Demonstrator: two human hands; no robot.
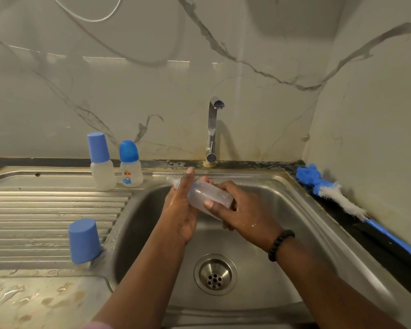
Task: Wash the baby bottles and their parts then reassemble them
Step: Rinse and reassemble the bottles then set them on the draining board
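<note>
Both hands held 1 clear bottle over the sink. Left hand fingers wrapped its nipple end; right hand fingers clamped its base.

Over the sink basin, a bottle lying tilted between left hand and right hand — drain below, tap behind at the back rim. Left of the basin, on the draining board: two capped bottles side by side at the back, a loose cap nearer, upside down. Right, along the wall — a bottle brush.
</note>
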